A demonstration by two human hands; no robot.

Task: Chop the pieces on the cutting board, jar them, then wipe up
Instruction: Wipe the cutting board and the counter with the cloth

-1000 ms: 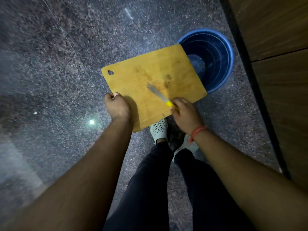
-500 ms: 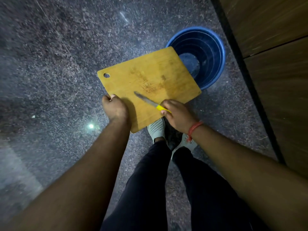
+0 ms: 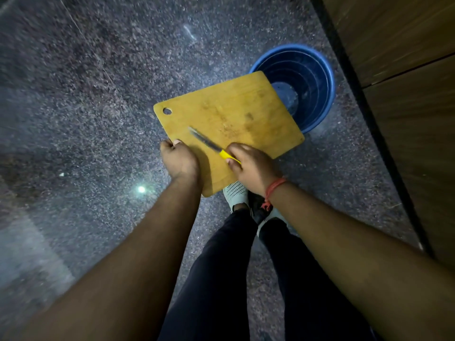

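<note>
I am standing and looking down at the floor. My left hand [image 3: 179, 160] grips the near left edge of a wooden cutting board [image 3: 236, 112], held in the air with its far right corner over a blue bucket [image 3: 312, 77]. My right hand [image 3: 251, 166] is closed on the yellow handle of a small knife [image 3: 209, 144]. The blade lies across the board's near left part, tip pointing up and left. The board's surface shows stains and small residue, no whole pieces. No jar or cloth is in sight.
The floor [image 3: 98, 107] is dark speckled stone with light reflections. A wooden cabinet front [image 3: 406, 70] rises along the right side. My legs in dark trousers and my white shoes [image 3: 235, 193] are below the board.
The knife blade has swept from the board's middle toward its near left part. My right hand has drawn back toward me. The board stays over the bucket in my left hand.
</note>
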